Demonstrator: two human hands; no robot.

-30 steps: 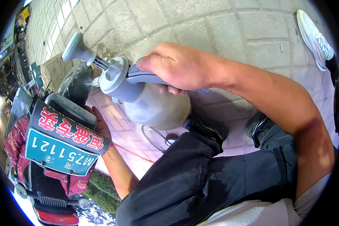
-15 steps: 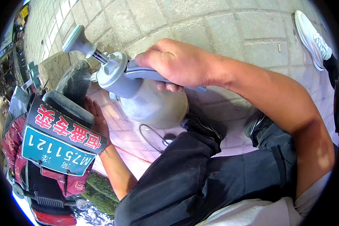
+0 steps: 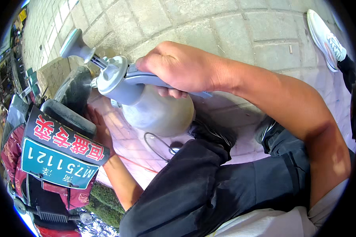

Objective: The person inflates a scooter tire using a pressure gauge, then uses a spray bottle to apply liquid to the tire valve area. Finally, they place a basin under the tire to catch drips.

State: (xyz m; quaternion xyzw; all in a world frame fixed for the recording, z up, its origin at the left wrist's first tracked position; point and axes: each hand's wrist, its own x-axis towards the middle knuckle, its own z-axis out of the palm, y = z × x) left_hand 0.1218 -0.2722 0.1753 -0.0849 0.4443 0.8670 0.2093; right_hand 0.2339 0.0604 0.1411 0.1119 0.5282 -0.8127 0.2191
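Head view: a maroon-and-black scooter [image 3: 41, 193] fills the left side, its dark tyre [image 3: 77, 87] facing a grey pump sprayer [image 3: 162, 112] with a translucent tank. Spraying looks under way, since faint mist shows beside the tyre; how much is covered, and how much remains, cannot be told. The person's right hand [image 3: 182, 69] wraps round the sprayer's handle, the tank below its fingers. Near the tyre, the left hand [image 3: 102, 130] reaches up beside the black mudguard [image 3: 69, 117]; whether it grips anything is unclear. Ahead of the right thumb, the small nozzle [image 3: 93, 83] points tyreward.
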